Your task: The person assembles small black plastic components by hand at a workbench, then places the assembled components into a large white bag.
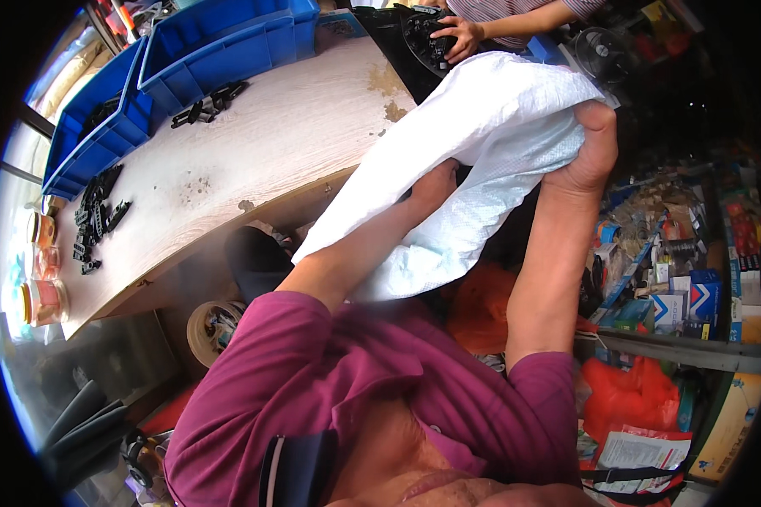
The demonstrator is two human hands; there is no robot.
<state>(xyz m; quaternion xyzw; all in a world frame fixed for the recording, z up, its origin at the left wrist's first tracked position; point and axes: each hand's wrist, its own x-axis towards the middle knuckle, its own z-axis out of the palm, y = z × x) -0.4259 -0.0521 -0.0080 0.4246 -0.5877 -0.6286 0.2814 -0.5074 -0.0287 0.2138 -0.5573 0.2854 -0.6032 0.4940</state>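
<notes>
At the far left, jars (44, 291) are seen at the edge of a wooden table (296, 127), with small black parts (97, 215) scattered beside blue bins (220, 42). Further right, a white woven sack (482, 144) is held up over the table's near edge, between the two hands. The left hand (435, 186) is pushed into the sack's underside; its fingers are covered by the fabric, so how far they are closed cannot be told. The right hand (588, 156) is clamped on the sack's right end, where the cloth is bunched tightly under the thumb. Whatever the sack contains is hidden. Above the sack, another person's hand (457, 35) is laid on a black round part (423, 38). At the right, cluttered boxes (685, 296) and orange bags (630, 393) are hard to make out.
</notes>
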